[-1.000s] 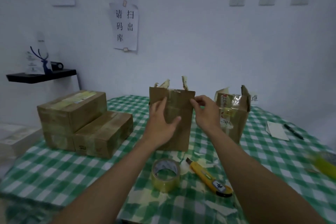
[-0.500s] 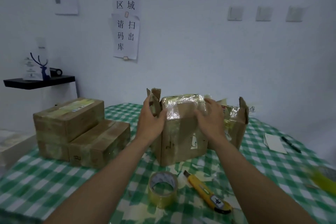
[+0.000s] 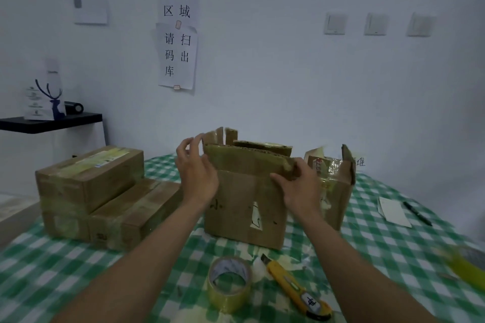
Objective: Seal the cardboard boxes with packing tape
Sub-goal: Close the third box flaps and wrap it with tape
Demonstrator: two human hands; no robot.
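A brown cardboard box (image 3: 244,207) stands upright in the middle of the table with its top flaps loose. My right hand (image 3: 298,187) grips the right end of the near flap, which is folded over the opening. My left hand (image 3: 195,170) is at the box's top left corner, fingers spread and curled near the raised side flap, palm against the box. A roll of clear packing tape (image 3: 228,283) lies on the table in front of the box, untouched.
A yellow utility knife (image 3: 294,286) lies right of the tape. Two sealed boxes (image 3: 99,191) are stacked at the left. Another open box (image 3: 334,183) stands behind right. A paper slip (image 3: 393,211) and pen (image 3: 417,214) lie far right on the green checked tablecloth (image 3: 52,270).
The box was turned from standing on end to resting on its base, opening up. My hands went from its sides to its top flaps; the near flap is now folded down.
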